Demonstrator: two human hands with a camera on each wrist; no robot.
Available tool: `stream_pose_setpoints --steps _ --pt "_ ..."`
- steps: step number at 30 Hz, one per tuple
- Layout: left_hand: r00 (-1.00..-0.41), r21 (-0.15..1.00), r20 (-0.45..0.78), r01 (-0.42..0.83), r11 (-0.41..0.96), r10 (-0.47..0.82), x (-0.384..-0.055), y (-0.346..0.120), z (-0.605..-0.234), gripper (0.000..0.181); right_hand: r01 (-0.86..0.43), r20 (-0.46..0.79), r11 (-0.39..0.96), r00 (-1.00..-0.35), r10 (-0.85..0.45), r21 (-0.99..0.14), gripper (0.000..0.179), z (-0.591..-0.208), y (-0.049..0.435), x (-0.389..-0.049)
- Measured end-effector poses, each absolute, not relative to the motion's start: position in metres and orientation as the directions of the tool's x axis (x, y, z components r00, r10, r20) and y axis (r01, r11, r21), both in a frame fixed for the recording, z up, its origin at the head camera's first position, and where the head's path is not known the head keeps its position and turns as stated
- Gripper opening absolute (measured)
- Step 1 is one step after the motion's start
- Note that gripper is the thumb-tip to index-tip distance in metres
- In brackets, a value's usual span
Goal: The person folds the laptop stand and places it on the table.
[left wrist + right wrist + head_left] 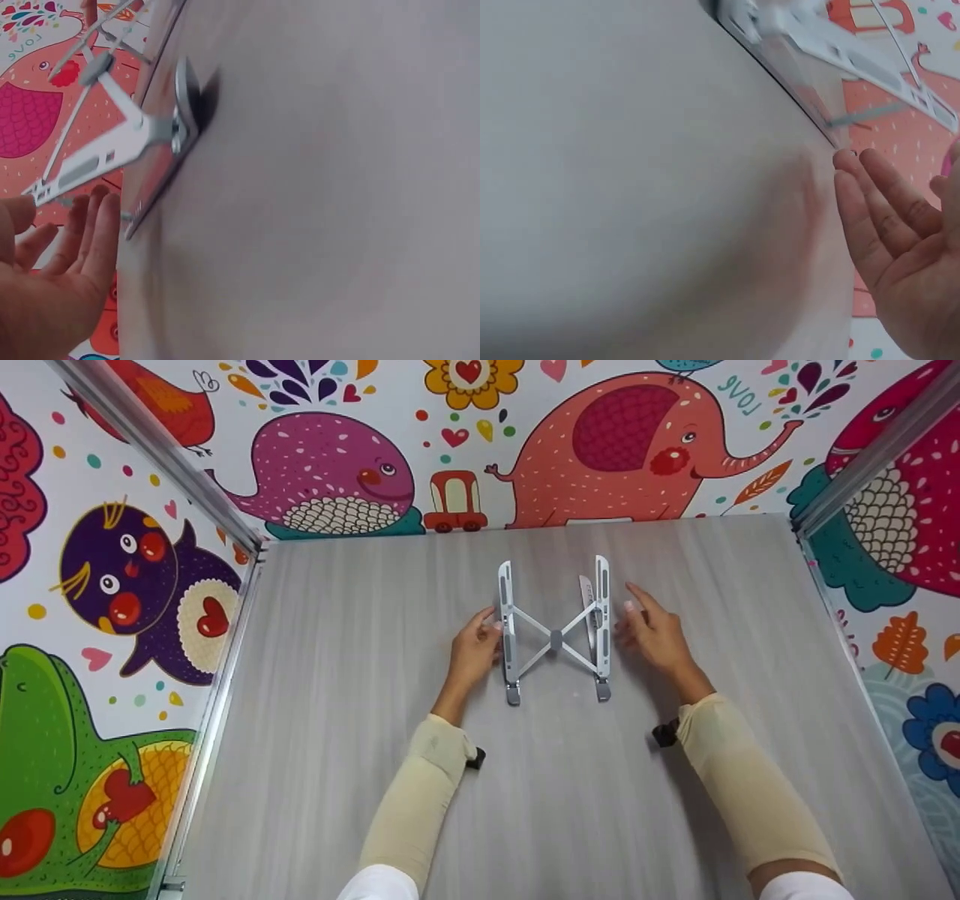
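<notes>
A silver folding laptop stand (pixel 556 640) stands opened out on the table, two slotted side arms joined by crossed struts at a grey hub. Grey hooked feet show at its near ends. Beside the left arm is my left hand (pixel 475 648), its fingertips right at the outer edge. From the left wrist, the stand (pixel 112 150) rises just beyond the loosely extended fingers. To the right of the stand, a small gap away, is my right hand (pixel 658 636), fingers spread and holding nothing. The right wrist view has those fingers (pixel 889 195) near the stand's side arm (pixel 855 60).
The grey wood-grain table (pixel 337 697) has metal rails (pixel 214 712) along its sides. Walls with cartoon animals, among them an elephant (pixel 600 457), enclose the back and both sides. Black wrist mounts (pixel 665 733) sit on the sleeves.
</notes>
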State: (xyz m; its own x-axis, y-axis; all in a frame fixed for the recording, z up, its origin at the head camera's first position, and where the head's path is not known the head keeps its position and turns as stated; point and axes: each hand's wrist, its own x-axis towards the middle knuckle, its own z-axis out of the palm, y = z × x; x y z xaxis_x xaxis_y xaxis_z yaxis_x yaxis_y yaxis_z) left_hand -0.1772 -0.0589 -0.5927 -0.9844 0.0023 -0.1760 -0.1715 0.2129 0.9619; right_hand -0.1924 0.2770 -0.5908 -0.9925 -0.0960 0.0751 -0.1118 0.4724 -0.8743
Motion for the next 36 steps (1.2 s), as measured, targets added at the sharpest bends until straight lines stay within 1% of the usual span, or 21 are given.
stream_pose_setpoints --steps 3,7,11,22,24,26,31,33,36 --pt "-0.992 0.966 -0.122 -0.121 0.227 -0.007 -0.173 -0.052 -0.594 0.052 -0.118 0.077 0.428 -0.991 -0.113 -0.896 0.057 -0.596 0.269 -0.189" --pt "-0.998 0.969 -0.055 -0.056 0.241 -0.011 -0.171 -0.048 -0.595 0.060 -0.127 0.079 0.412 -0.988 -0.130 -0.903 0.066 -0.599 0.261 -0.187" --pt "-0.999 0.967 -0.050 -0.053 0.249 -0.018 -0.171 -0.046 -0.597 0.062 -0.106 0.056 0.397 -0.989 -0.136 -0.912 0.072 -0.600 0.256 -0.184" --pt "-0.999 0.934 -0.014 -0.026 0.356 -0.037 -0.169 -0.044 -0.596 0.061 -0.069 0.032 0.358 -0.994 -0.107 -0.931 0.072 -0.606 0.253 -0.184" --pt "-0.999 0.932 0.007 -0.006 0.362 -0.036 -0.169 -0.044 -0.597 0.061 -0.060 0.022 0.358 -0.994 -0.109 -0.932 0.073 -0.606 0.252 -0.183" --pt "-0.999 0.931 0.027 0.014 0.366 -0.032 -0.169 -0.044 -0.598 0.061 -0.056 0.016 0.365 -0.994 -0.111 -0.929 0.072 -0.597 0.248 -0.179" --pt "-0.999 0.931 0.039 0.027 0.364 -0.027 -0.169 -0.045 -0.599 0.062 -0.084 0.046 0.390 -0.993 -0.105 -0.917 0.069 -0.600 0.247 -0.178" --pt "-0.999 0.931 0.040 0.028 0.363 -0.026 -0.169 -0.044 -0.599 0.061 -0.091 0.057 0.387 -0.994 -0.097 -0.918 0.068 -0.609 0.249 -0.181" --pt "-0.999 0.929 0.044 0.033 0.367 -0.022 -0.170 -0.044 -0.599 0.061 -0.088 0.053 0.386 -0.994 -0.099 -0.918 0.068 -0.609 0.248 -0.181"
